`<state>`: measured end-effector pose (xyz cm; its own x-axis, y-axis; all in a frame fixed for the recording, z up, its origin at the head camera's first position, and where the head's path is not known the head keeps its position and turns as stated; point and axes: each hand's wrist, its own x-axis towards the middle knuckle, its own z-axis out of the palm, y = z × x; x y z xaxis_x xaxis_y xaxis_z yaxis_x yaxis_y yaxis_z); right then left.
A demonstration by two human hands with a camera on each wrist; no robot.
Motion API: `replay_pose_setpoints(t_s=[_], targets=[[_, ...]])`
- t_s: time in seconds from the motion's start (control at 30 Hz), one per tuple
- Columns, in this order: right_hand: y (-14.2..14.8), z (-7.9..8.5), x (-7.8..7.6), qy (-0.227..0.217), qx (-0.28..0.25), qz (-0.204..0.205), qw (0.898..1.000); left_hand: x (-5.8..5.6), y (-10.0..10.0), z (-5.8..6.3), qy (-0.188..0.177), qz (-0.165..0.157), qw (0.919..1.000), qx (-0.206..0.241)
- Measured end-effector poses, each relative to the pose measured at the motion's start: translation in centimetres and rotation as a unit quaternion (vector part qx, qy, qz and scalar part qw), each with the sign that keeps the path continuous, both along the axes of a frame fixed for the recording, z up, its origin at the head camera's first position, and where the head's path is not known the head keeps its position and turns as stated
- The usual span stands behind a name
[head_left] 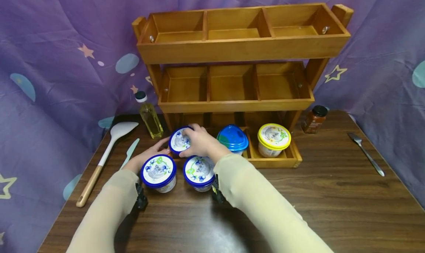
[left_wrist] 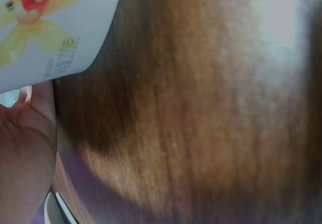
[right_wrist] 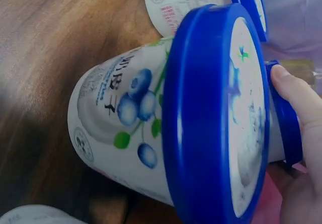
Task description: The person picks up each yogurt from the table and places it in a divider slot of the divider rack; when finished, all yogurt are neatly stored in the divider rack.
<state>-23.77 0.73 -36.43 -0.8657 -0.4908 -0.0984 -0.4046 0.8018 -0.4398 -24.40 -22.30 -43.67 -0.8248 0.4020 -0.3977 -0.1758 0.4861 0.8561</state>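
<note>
My right hand (head_left: 200,141) grips a blue-lidded yogurt tub (head_left: 179,140) by its lid, at the left end of the wooden rack's bottom tier. Straight fingers of my left hand (head_left: 151,155) reach to that tub's left side; the tub in front partly hides this hand. Two more blueberry-print tubs with blue lids stand on the table before my hands: a left tub (head_left: 158,170) and a right tub (head_left: 199,173). In the right wrist view the right tub (right_wrist: 126,113) fills the middle, with my thumb on the held tub's lid (right_wrist: 286,118) behind it.
The three-tier wooden rack (head_left: 242,51) stands at the back. Its bottom tier holds a blue-lidded container (head_left: 233,138) and a yellow-lidded tub (head_left: 273,139). Left are an oil bottle (head_left: 150,116), a white spatula (head_left: 109,149) and a knife (head_left: 130,151); right, a spice jar (head_left: 314,119) and a fork (head_left: 366,153).
</note>
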Motion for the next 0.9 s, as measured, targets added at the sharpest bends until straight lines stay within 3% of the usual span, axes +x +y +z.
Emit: replay_pose_setpoints(t_s=[0.43,0.6,0.9], targets=[[0.1,0.1,-0.1,-0.076,0.012,-0.053,0.996,-0.3,-0.2,-0.4,0.041,-0.031,0.9985,-0.016],[0.3,0.3,0.1,-0.068,0.015,-0.053,0.996,-0.2,-0.2,-0.2,0.042,-0.029,0.9986,-0.016],[1.0,0.8,0.0,-0.040,-0.008,-0.012,0.999,-0.1,-0.1,-0.1,0.045,-0.037,0.9980,-0.025]])
